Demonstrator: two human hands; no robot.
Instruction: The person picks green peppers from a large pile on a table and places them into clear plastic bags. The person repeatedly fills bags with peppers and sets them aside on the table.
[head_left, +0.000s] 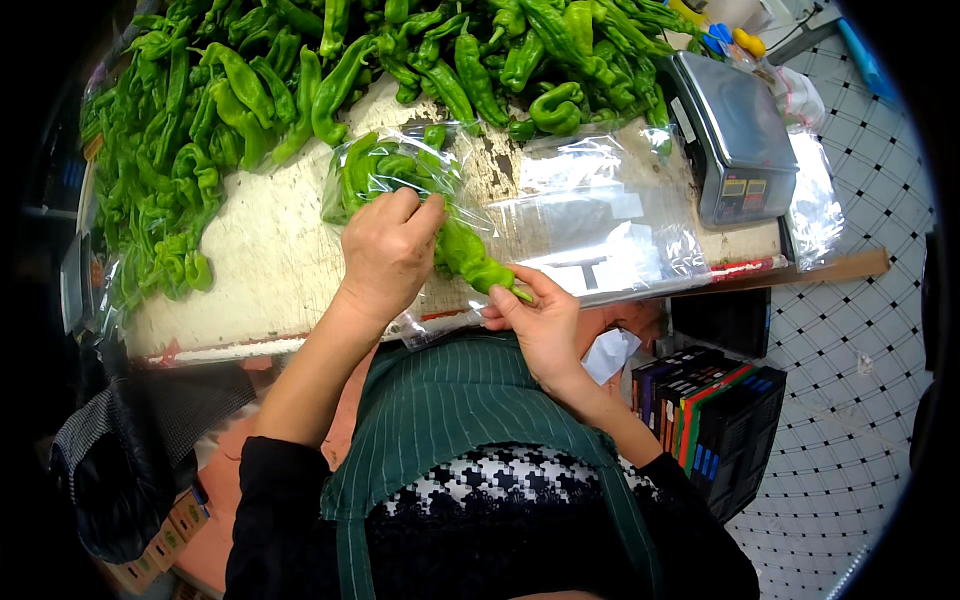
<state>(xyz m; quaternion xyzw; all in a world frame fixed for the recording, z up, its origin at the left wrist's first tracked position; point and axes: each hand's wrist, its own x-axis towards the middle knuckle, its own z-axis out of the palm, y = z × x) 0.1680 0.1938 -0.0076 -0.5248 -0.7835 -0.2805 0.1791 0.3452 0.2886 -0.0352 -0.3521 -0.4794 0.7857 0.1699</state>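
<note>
A clear plastic bag (330, 199) with several long green peppers in it lies on the worn, white-painted table (262, 247) in front of me. My left hand (394, 244) is closed on the bag at its near side. Between the thumb and fingers of my right hand (536, 315) is the stem end of a wrinkled green pepper (471, 259). This pepper points away from me towards the bag, and its far end is partly behind my left hand and the film. I cannot tell how far inside the bag it lies.
Heaped green peppers (247, 82) cover the table's back and left. Flat clear bags (585, 202) lie to the right, beside a digital scale (739, 120). Stacked black crates (739, 442) stand on the floor below right. A dark garment (120, 465) hangs at lower left.
</note>
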